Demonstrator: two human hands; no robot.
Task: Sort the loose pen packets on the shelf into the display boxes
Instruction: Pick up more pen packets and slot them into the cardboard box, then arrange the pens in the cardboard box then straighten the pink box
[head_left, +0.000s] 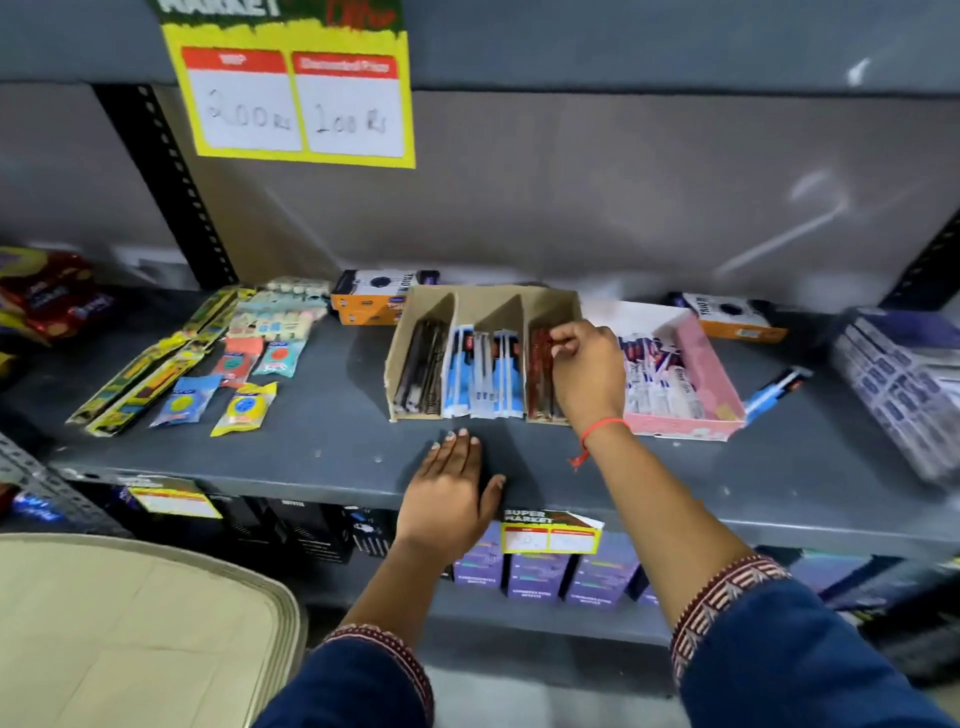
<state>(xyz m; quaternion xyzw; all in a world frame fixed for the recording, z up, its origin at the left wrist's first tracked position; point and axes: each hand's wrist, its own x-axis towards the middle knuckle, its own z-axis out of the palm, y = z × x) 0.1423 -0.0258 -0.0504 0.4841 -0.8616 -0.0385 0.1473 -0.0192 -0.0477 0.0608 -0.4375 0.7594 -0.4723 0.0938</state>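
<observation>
Two hands: left hand (451, 488) flat, fingers spread; right hand (586, 370) fingers pinching red pen packets (542, 364) in three-slot cardboard box (483, 304), one pink box (691, 374) beside.

We see two bare forearms, each emerging from a dark navy blue fabric sleeve. The left sleeve (363, 686) ends in a narrow maroon embroidered cuff. The right sleeve (789, 670) carries a broader maroon cuff band (727, 597) patterned with small pale triangular motifs. Beyond that band, toward the right hand (587, 374), a thin red thread bracelet (602, 427) circles the wrist, its knotted loose end hanging down. The left hand (447, 493) wears nothing.
</observation>
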